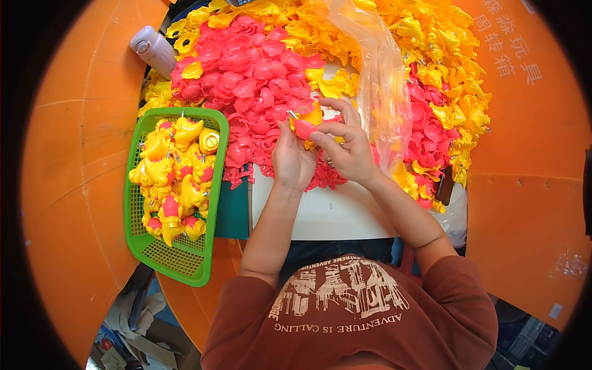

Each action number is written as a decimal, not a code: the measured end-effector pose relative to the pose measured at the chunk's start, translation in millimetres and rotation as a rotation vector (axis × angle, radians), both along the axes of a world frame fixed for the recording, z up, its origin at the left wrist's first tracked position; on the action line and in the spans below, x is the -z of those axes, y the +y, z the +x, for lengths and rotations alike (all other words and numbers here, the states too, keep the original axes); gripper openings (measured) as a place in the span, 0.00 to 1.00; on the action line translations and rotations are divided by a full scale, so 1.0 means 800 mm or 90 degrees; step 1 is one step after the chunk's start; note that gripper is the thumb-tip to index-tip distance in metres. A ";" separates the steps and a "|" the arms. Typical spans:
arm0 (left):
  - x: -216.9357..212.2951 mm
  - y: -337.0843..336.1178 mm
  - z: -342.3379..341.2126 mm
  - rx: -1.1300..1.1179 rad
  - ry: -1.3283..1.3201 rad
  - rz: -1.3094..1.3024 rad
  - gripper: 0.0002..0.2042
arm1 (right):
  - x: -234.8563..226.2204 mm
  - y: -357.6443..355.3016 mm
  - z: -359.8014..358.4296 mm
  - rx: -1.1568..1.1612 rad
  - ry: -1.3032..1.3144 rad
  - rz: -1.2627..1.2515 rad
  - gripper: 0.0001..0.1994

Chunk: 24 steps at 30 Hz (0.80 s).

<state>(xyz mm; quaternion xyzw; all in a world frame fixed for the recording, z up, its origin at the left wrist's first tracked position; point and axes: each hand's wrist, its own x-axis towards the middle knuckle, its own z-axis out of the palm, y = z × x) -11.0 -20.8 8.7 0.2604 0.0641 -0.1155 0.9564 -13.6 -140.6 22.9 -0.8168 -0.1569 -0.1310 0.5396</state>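
Note:
Over the white tabletop, my two hands meet on a small pink and yellow plastic toy part with a short metal pin sticking out at its left. My left hand supports it from the left, its thumb up by the pin and most of its fingers behind the part. From the right, my right hand pinches it with thumb and fingers. Just beyond my hands lies a large heap of pink plastic shells. Partly hidden yellow pieces lie behind my right hand.
At the left stands a green basket holding several assembled yellow and pink toys. A lilac bottle stands behind it. Clear plastic sheeting divides the heaps; yellow parts pile up at the right. Orange panels flank the table.

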 end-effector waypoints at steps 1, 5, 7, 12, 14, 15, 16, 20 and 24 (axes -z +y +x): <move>-0.001 0.000 0.000 0.007 0.004 -0.018 0.25 | 0.000 0.003 0.000 0.012 -0.023 -0.034 0.06; -0.002 0.003 -0.002 0.018 -0.001 -0.042 0.24 | 0.007 0.008 0.002 0.020 -0.008 0.001 0.06; -0.001 0.003 -0.002 0.023 0.000 -0.058 0.24 | 0.003 0.008 -0.001 0.029 -0.013 -0.017 0.05; -0.001 0.003 -0.003 0.038 0.012 -0.117 0.23 | 0.003 0.008 -0.002 0.022 0.000 0.003 0.05; 0.001 0.003 -0.003 0.044 0.006 -0.127 0.23 | 0.002 0.007 -0.002 0.020 -0.017 -0.011 0.05; 0.003 0.004 -0.003 0.043 0.005 -0.127 0.23 | 0.002 0.006 -0.002 0.011 -0.027 -0.018 0.05; 0.005 0.005 -0.003 0.053 0.006 -0.138 0.23 | 0.001 0.005 -0.002 0.002 -0.037 -0.026 0.05; 0.004 0.003 -0.002 0.045 0.029 -0.158 0.23 | 0.001 0.005 -0.005 0.011 -0.056 -0.054 0.05; 0.004 0.001 -0.004 0.053 0.009 -0.159 0.23 | 0.000 0.004 -0.005 0.024 -0.014 -0.043 0.05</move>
